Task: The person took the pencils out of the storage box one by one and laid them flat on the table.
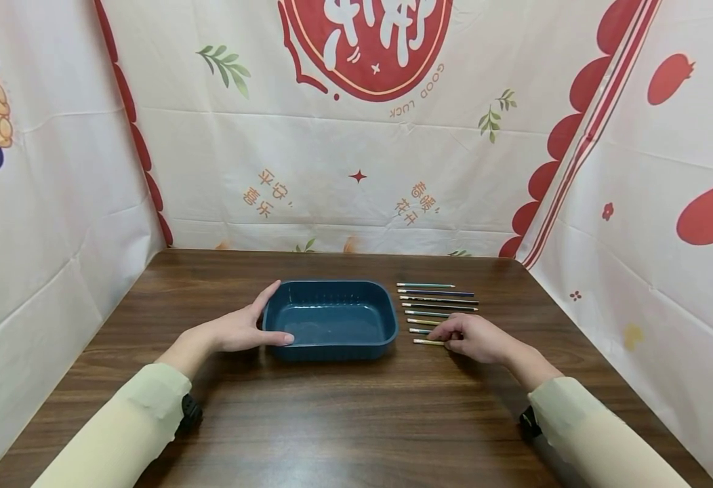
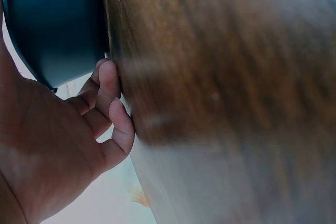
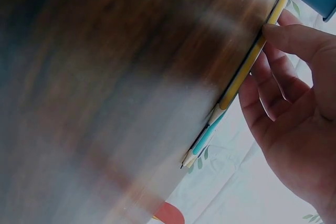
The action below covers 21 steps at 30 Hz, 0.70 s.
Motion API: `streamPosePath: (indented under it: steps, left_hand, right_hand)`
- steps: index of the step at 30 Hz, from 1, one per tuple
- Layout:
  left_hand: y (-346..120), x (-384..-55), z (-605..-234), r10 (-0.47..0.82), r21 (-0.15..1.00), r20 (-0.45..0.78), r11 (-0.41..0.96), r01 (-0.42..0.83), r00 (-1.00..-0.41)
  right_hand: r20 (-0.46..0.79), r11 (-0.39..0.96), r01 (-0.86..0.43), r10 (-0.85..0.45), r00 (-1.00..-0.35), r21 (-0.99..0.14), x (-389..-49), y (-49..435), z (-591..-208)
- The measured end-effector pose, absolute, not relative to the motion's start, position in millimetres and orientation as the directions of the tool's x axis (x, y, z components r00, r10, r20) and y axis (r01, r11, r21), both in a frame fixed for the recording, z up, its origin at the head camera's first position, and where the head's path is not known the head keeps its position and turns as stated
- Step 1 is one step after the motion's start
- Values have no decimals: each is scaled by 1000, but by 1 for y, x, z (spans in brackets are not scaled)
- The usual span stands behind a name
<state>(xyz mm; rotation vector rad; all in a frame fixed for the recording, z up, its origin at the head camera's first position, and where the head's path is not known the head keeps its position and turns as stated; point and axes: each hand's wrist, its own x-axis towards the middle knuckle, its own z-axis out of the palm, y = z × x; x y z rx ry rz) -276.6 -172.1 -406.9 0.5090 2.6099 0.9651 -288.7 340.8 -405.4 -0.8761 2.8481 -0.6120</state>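
Note:
A dark blue rectangular plastic tray stands on the table. My left hand holds its left end, the thumb over the near rim and the index finger along the far corner; in the left wrist view the other fingers curl beside the tray's wall. To the tray's right, several pencils lie in a row, their eraser ends towards the tray. My right hand pinches the nearest one, a yellow pencil, between thumb and fingers, close over the table. A teal pencil shows just past its tip.
The row beyond includes a black pencil, a dark blue pencil and a green pencil farthest away. The brown wooden table ends at a printed white cloth behind and at both sides.

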Motion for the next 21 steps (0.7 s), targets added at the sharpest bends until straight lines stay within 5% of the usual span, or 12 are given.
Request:
streamPosePath:
  steps: [21]
  left_hand:
    - [-177,-276,-412,431,681,-143,696,228,-891]
  right_hand:
    - [23,748,-527,-567,-823,-403,-290,338,-405]
